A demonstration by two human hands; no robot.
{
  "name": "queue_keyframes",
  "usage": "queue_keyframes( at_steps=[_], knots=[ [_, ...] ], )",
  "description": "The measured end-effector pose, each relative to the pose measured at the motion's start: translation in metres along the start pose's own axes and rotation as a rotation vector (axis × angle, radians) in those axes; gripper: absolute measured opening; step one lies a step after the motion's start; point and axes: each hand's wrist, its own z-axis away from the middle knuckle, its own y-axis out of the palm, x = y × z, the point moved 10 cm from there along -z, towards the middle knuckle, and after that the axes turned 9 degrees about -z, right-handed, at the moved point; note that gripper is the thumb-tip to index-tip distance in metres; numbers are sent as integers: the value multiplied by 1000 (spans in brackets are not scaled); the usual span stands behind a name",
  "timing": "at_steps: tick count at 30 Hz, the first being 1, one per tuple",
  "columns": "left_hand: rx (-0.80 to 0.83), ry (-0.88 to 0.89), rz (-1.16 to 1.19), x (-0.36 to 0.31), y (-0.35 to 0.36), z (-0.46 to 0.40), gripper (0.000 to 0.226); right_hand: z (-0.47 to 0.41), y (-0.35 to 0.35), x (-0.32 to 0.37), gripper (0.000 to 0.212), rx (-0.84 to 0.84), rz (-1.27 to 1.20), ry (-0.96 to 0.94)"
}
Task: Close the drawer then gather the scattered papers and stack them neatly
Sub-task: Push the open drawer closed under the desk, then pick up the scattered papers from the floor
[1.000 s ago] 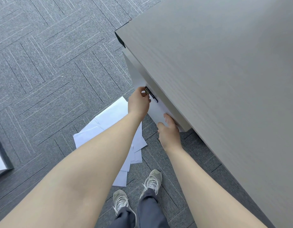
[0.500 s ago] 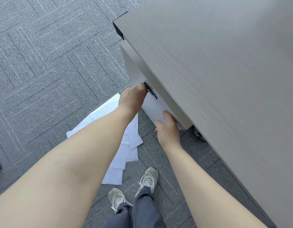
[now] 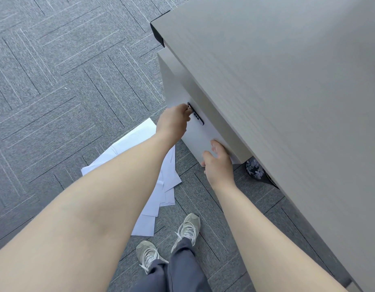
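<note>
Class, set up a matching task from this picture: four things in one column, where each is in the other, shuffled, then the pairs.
1. left hand
2. right hand
3. papers
4. shoes

A. scattered on the carpet
B. on the drawer front's lower part
C. at the dark drawer handle
D. at the picture's bottom, laced

Pairs: 1-C, 2-B, 3-A, 4-D

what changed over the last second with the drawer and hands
Little changed. The left hand shifted slightly at the dark handle, its fingers still curled at the handle's end. The right hand stays with its fingers against the drawer front. The drawer front looks about as it did under the desk. The papers still lie scattered on the floor, untouched.
</note>
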Motion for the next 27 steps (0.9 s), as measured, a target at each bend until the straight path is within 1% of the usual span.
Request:
queue_keyframes(
  at_steps=[4,8,10,12,14,17,18,20,24,27],
  knots=[
    [56,-68,114,6,10,1,20,2,0,1,71,-18,38,-4],
    [29,-80,182,23,12,16,42,3,10,2,69,-9,67,-8],
    [21,-94,212,40,11,30,43,5,24,1,69,5,71,-11],
    [7,-133,241,66,10,49,39,10,43,0,69,35,100,-23],
    [1,-182,265,98,10,72,34,16,68,-2,66,75,131,-40],
    [7,-274,324,158,15,112,33,28,112,-13,55,150,209,-64],
    [9,-308,349,179,17,126,33,32,125,-18,56,174,232,-66],
    [0,-378,392,221,21,153,33,40,153,-34,55,219,269,-69],
    [-35,-509,438,307,34,195,30,44,203,-72,43,308,381,-90],
    [-68,-599,459,370,57,215,21,38,237,-112,43,369,485,-94]
  ],
)
